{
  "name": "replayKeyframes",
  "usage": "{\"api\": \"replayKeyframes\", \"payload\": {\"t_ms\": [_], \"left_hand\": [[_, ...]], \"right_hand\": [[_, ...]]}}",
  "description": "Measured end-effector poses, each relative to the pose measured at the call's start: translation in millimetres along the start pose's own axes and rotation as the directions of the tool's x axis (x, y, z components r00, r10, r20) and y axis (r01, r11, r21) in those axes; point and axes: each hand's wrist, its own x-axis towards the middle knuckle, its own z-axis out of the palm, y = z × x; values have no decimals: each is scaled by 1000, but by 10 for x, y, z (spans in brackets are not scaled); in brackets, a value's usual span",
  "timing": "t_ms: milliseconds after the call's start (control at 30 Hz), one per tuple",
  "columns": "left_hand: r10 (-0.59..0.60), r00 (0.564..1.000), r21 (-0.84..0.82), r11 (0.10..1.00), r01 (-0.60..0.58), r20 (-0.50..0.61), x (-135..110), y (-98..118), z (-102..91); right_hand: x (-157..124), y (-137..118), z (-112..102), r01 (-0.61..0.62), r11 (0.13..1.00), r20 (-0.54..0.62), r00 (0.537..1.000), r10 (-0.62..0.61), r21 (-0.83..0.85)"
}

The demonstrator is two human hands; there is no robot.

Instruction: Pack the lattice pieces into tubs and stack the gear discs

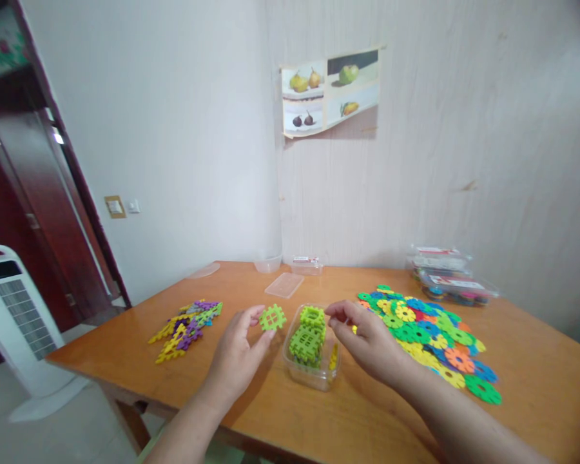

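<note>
My left hand (238, 348) pinches a light green lattice building piece (273, 318) between thumb and fingers, just left of a clear plastic box (314, 380). Inside that box, green lattice pieces (307, 343) are stacked in a row. A bit of yellow (334, 356) shows along its right side. My right hand (367, 338) is at the box's right rim, its fingers half curled with the tips a little apart. Nothing shows between them. Whether those fingertips touch the rim or the green pieces, I cannot tell.
Purple, yellow and green interlocking pieces (188, 328) lie in a pile on the left of the wooden table (265, 412). Many-coloured flower discs (423, 332) spread at the right. Behind are a flat lid (284, 285), a clear bowl (267, 263) and stacked boxes (457, 283).
</note>
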Motion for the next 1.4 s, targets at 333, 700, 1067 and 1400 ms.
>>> {"api": "replayKeyframes", "payload": {"t_ms": [333,700,1067,1400], "left_hand": [[280,956,-19,960,-280,83,-72,725,23],[119,992,-109,986,-124,-47,-122,605,190],[-207,975,-320,932,172,-79,-236,272,354],[-234,972,-329,917,224,11,-221,251,383]], "right_hand": [[-19,-105,26,-219,859,186,971,148,463],[43,-6,-56,-329,832,42,937,348,447],[76,-40,-41,-469,836,159,883,441,285],[80,29,48,-397,901,213,909,358,178]]}}
